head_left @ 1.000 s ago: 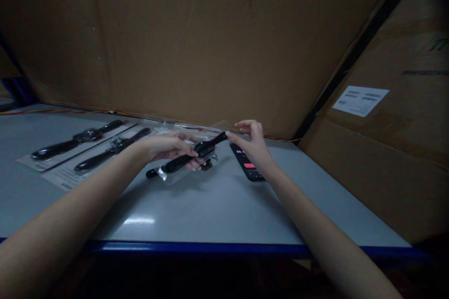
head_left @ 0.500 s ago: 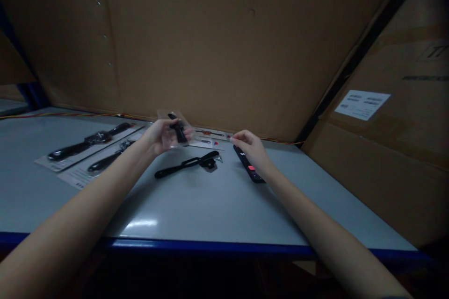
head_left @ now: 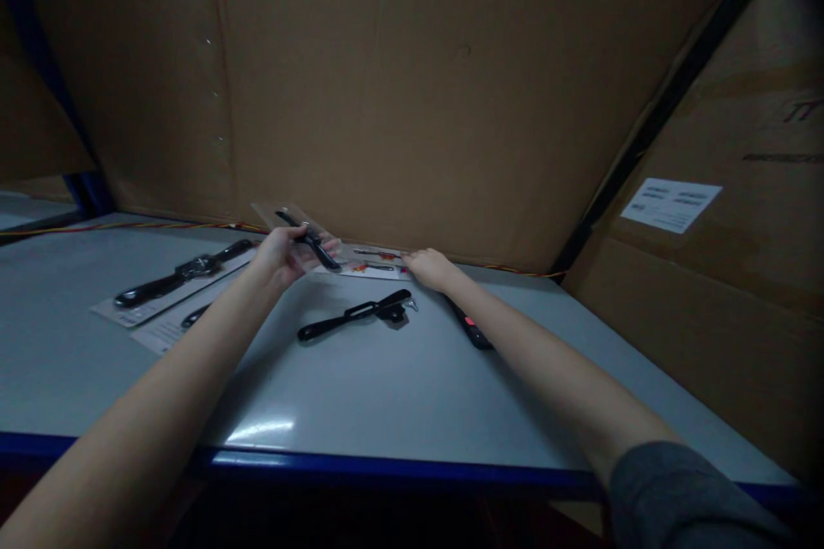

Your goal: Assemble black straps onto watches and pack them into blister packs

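Note:
My left hand (head_left: 283, 256) is closed on a clear plastic pack (head_left: 267, 213) and holds it above the table. Inside lies a black two-handled tool that looks like a spokeshave (head_left: 315, 245). At the back, my right hand (head_left: 430, 268) has its fingers curled together at the right end of the printed cards (head_left: 386, 272); what they pinch, if anything, is hidden. Between my arms a loose black spokeshave (head_left: 360, 313) lies on the table, small metal parts (head_left: 410, 304) at its right end. A black phone (head_left: 473, 330) is partly covered by my right forearm.
Two carded packs lie at the left, one showing a black spokeshave (head_left: 184, 272) under plastic, the other partly behind my left arm. Cardboard (head_left: 399, 103) walls the back, and a labelled carton (head_left: 740, 292) stands at the right. The grey table (head_left: 386, 403) has a blue front edge.
My right hand has moved left and away from me, from above the phone to the cards at the back. My left hand has shifted slightly left, turning the pack. The view has tilted a little.

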